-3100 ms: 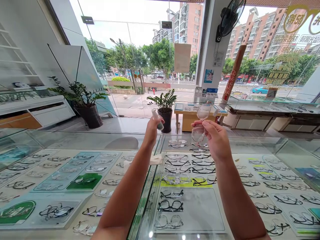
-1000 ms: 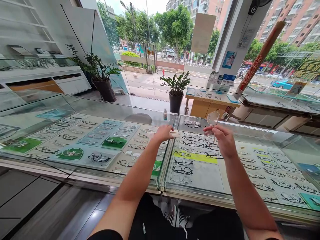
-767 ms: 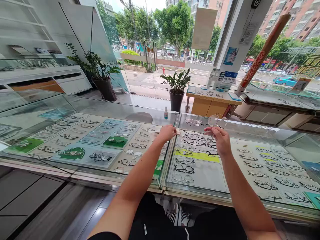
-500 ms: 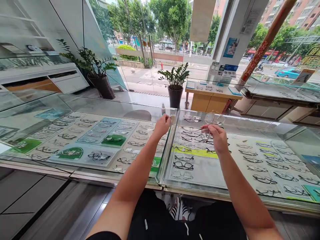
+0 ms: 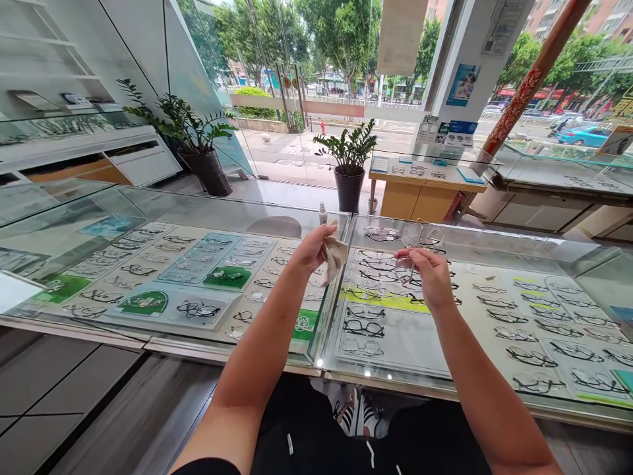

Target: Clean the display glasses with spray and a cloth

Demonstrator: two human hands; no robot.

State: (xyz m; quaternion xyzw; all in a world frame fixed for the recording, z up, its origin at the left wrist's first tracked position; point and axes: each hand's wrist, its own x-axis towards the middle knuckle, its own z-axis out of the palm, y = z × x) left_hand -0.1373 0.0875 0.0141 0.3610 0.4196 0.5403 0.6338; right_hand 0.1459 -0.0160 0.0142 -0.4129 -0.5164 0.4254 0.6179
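Observation:
My left hand (image 5: 316,247) is closed around a beige cloth (image 5: 335,258), which hangs loosely from the fingers above the glass counter. Just behind that hand stands a small white spray bottle (image 5: 323,214) on the countertop. My right hand (image 5: 429,272) pinches a pair of thin-framed eyeglasses (image 5: 409,239) with clear lenses, held upright over the right-hand case. One lens shows above the fingers and another part of the frame shows below them. Cloth and eyeglasses are apart from each other.
Glass display cases (image 5: 277,212) run across in front of me, with many spectacle frames (image 5: 363,328) inside. Beyond them stand a potted plant (image 5: 349,188), a second potted plant (image 5: 205,170) and a wooden display table (image 5: 425,198). A grey stool top (image 5: 274,227) shows through the glass.
The cloth now hangs lower and more spread out from my left hand, which has shifted slightly left. My right hand still holds the eyeglasses, tilted a little differently. The view has shifted slightly.

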